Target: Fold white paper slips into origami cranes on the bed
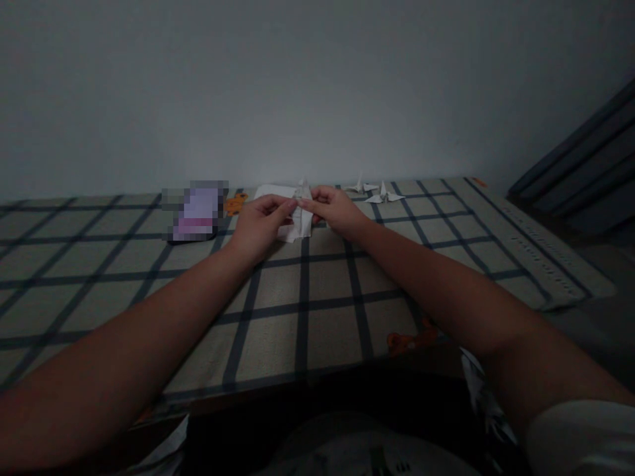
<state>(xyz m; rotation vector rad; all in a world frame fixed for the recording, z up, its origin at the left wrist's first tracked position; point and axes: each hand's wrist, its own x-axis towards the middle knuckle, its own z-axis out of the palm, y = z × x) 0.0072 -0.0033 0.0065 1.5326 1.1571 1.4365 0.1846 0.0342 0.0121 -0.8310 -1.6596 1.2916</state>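
Note:
A partly folded piece of white paper (301, 226) is pinched between my two hands above the far part of the table. My left hand (260, 221) grips it from the left, thumb and fingers pressed together. From the other side my right hand (335, 208) holds it, its thumb close to the left thumb. A narrow folded point sticks up at the top of the paper. Behind my left hand lies a white sheet (272, 190), partly hidden. Two folded paper cranes, a nearer one (383, 194) and a farther one (360, 186), rest to the right of my right hand.
A checked tablecloth (327, 284) with orange bear prints covers the table. On the left lies a purple and pink object (198, 211), blurred by pixelation. A plain wall (317, 86) rises directly behind the table. Dark folded fabric (585, 172) hangs at the far right.

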